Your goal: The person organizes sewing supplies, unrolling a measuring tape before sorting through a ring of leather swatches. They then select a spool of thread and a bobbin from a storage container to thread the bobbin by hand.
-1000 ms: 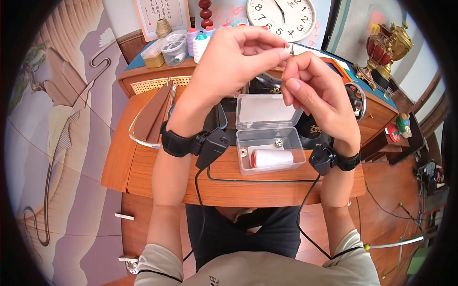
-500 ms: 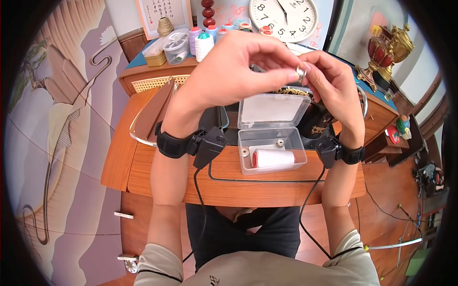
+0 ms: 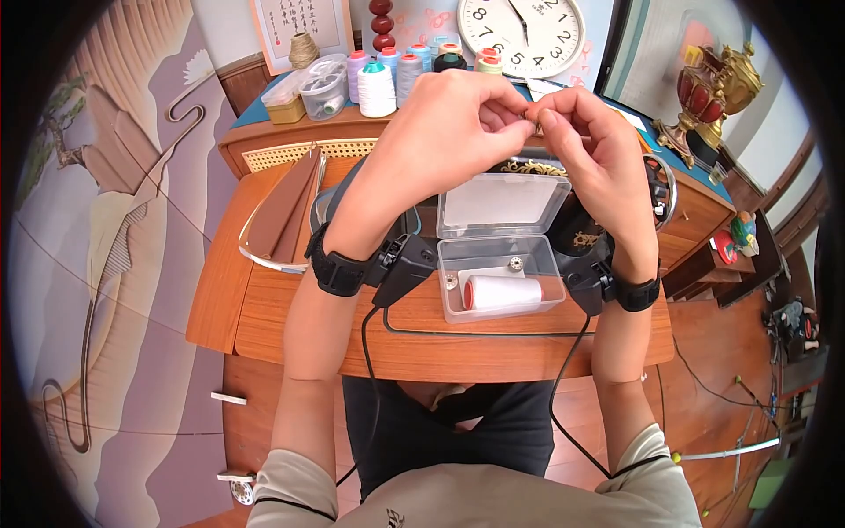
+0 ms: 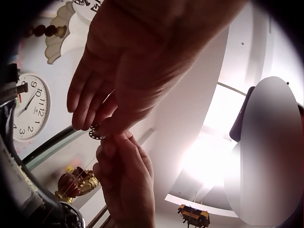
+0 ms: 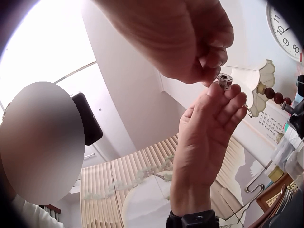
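My left hand (image 3: pixel 440 132) pinches a small metal bobbin (image 5: pixel 225 80) with holes round its flange, between thumb and fingertips. Close beside it, my right hand (image 3: pixel 607 163) has its thumb and forefinger together, fingertips right at the bobbin. A fine thread (image 4: pixel 90 163) runs down from the right hand in the left wrist view. Both hands are raised above an open clear plastic box (image 3: pixel 502 314) on the table. Inside the box lie a white thread spool (image 3: pixel 506 292) and two more metal bobbins, one at the back (image 3: pixel 516 263) and one at the left (image 3: pixel 451 282).
Behind the box stands a black sewing machine (image 3: pixel 587 238) with gold decoration, partly hidden by the right hand. A brown folder-like item (image 3: pixel 286 211) lies at the table's left. Several thread cones (image 3: pixel 377 91) and a round clock (image 3: pixel 521 35) stand on the shelf behind.
Both hands moved right and slightly down, then back left and up. The bobbin, plainly visible half a second ago, is now mostly covered by fingers in the head view.
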Demonstrator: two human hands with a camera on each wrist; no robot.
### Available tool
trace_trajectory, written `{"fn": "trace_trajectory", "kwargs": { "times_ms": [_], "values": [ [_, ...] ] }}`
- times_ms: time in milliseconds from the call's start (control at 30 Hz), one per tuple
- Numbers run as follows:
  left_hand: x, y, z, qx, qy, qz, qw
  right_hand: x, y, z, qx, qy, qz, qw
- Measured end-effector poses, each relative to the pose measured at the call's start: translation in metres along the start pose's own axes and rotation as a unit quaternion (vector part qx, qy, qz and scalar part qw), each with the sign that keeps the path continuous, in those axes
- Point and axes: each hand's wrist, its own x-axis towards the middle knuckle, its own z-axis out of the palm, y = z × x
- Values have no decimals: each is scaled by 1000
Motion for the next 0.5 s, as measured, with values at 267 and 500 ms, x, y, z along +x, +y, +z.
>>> {"fn": "trace_trajectory", "kwargs": {
  "times_ms": [267,500],
  "values": [
    [6,-9,-3,-142,67,0,988,-1,-10,9,104,6,10,994],
    [2,-1,-12,-280,34,32,959,1,-5,4,140,-56,34,988]
  ]
}}
